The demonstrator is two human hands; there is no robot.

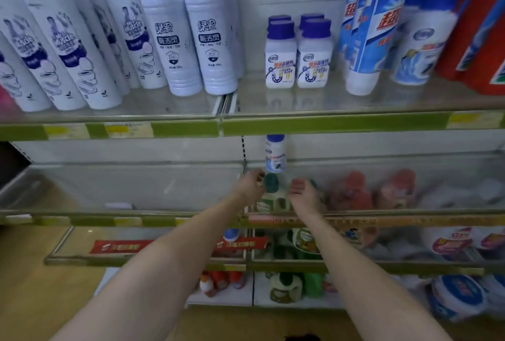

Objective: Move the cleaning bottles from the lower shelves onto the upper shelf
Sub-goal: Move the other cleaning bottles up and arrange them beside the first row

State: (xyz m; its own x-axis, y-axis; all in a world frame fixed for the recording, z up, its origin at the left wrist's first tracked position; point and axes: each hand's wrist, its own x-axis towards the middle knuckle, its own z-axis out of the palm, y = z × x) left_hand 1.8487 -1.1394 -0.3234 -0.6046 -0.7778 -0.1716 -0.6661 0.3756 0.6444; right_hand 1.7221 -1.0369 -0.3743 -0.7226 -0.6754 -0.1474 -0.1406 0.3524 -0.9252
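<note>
**Head view: 2 hands reach a green-capped bottle on the lower shelf**

Head camera looks at store shelving with both bare arms stretched forward to the second shelf down. The left hand (252, 183) sits at the left side of a green-capped bottle (271, 185), its fingers curled inward; blur makes it impossible to tell whether they actually touch or grip the bottle. The right hand (302, 190) is just to the right of the same bottle, palm turned up and toward it, fingers relaxed and holding nothing. The bottle stands upright between the 2 hands, behind the clear front rail of the lower shelf (136, 213).

Directly above and behind the hands, a small white bottle with a blue cap (275, 153) stands at the back of that same shelf. To the right of the right hand, 2 red bottles (352, 190) stand in a row behind the rail, blurred.

Well above both hands runs the upper shelf (328, 125) with its green price strip. Straight above the hands on it stand 4 small white bottles with purple caps (297, 53), in 2 rows of 2. Up and left of the left hand stand tall white bottles (188, 37), and farther left a row of leaning white toilet-cleaner bottles (68, 48). Up and right of the right hand stands a tall blue-and-white bottle (374, 29), with red packs (478, 26) beyond it.

Below the forearms, further shelves hold green and orange bottles, too blurred to tell apart.
</note>
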